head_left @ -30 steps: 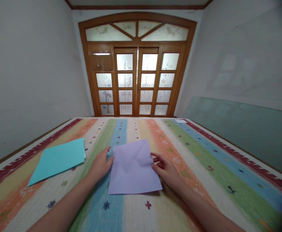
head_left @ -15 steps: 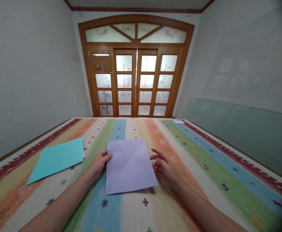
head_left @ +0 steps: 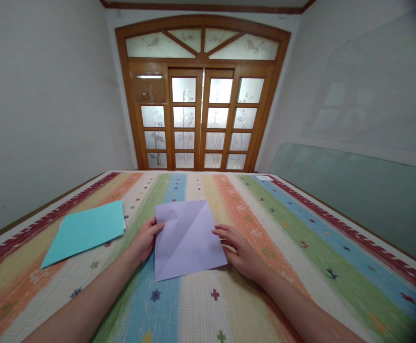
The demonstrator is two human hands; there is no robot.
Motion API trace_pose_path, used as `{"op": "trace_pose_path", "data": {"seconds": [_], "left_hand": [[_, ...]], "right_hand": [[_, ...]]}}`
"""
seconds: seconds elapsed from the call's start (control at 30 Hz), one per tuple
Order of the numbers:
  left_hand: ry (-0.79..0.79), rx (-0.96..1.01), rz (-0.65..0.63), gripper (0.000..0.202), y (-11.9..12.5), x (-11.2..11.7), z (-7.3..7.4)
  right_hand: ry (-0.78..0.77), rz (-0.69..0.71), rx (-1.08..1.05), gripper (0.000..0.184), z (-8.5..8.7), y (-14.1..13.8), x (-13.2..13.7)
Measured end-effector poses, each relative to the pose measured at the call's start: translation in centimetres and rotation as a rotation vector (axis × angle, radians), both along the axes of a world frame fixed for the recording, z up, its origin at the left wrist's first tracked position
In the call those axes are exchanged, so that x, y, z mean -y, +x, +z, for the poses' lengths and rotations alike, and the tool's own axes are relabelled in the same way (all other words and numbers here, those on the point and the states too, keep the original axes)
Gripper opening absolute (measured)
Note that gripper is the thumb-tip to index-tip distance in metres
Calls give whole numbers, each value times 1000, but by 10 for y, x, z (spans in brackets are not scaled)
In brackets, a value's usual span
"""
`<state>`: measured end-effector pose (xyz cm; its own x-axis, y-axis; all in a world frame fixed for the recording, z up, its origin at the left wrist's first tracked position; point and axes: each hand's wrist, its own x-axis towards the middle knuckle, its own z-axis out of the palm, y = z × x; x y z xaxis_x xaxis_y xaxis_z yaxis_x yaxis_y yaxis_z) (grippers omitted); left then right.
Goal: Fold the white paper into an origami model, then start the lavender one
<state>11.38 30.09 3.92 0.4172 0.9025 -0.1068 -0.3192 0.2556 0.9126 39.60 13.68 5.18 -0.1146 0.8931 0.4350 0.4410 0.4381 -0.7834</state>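
A square sheet of light purple paper (head_left: 188,243) is in front of me, slightly raised and tilted, with a diagonal crease running across it. My left hand (head_left: 148,239) pinches its left edge, thumb on top and the other fingers behind. At the right edge is my right hand (head_left: 237,247), its fingers apart and loosely bent. The fingertips there touch or slightly overlap the paper's edge; a firm hold does not show.
Teal sheets (head_left: 86,232) lie to the left, a bit of white showing at their right edge. A striped patterned cloth (head_left: 193,314) covers the table. A small white label (head_left: 264,178) lies at the far right. Wooden glass-paned doors (head_left: 203,119) stand beyond.
The purple paper has shifted slightly up and left and its diagonal crease shows more clearly. My right hand has come left to the paper's right edge. My left hand keeps its pinch.
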Motion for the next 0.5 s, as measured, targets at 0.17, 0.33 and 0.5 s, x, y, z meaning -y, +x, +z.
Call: {"op": "trace_pose_path", "data": {"seconds": [0.17, 0.33, 0.5], "left_hand": [[0, -33, -2, 39, -1, 2, 3], [68, -97, 22, 39, 0, 2, 0], [148, -229, 123, 53, 2, 6, 1]], "right_hand": [[114, -24, 235, 41, 1, 3, 0], [93, -67, 214, 21, 2, 4, -2], [12, -124, -11, 13, 0, 5, -5]]}}
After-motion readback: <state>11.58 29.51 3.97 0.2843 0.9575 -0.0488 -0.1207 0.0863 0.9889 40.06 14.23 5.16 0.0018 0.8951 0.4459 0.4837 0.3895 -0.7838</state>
